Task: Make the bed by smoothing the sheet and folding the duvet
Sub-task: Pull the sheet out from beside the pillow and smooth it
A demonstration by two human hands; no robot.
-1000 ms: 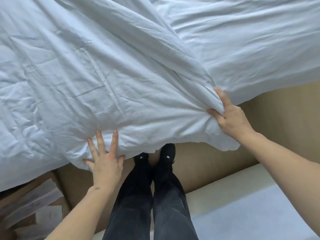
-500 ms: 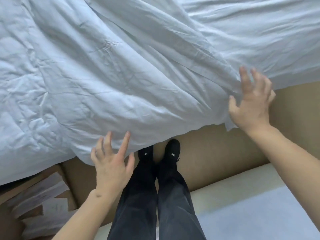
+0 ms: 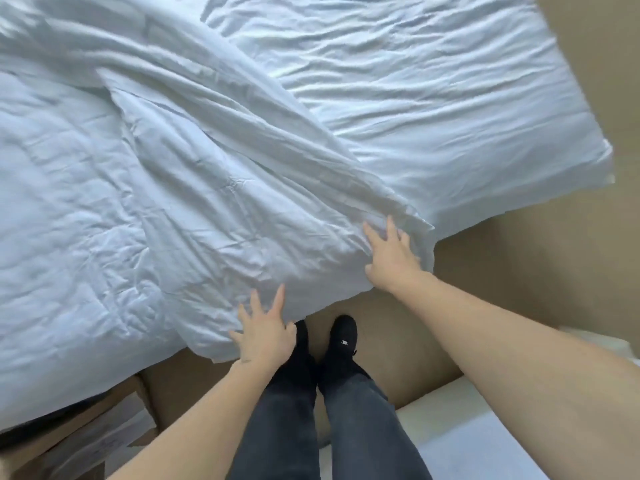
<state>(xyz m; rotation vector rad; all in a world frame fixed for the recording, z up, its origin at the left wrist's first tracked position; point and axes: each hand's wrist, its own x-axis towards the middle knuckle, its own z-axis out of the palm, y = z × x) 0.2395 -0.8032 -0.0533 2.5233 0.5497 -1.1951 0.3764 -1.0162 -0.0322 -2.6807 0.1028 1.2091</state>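
A white, creased duvet covers the left and middle of the bed, and its folded edge runs diagonally down to the bed's near side. To the right of that edge the wrinkled white sheet lies bare on the mattress. My left hand lies flat with spread fingers on the duvet's near hanging edge. My right hand presses spread fingers on the duvet's folded corner, at the bed's near edge. Neither hand grips fabric.
I stand on a tan floor close against the bed, black shoes just below the duvet edge. A brown box with papers sits at the lower left. A pale mat or cushion lies at the lower right.
My right hand let go of the duvet corner it pinched and now lies flat on it. The left hand stayed flat on the near edge. The view swung, showing more bare sheet at right.
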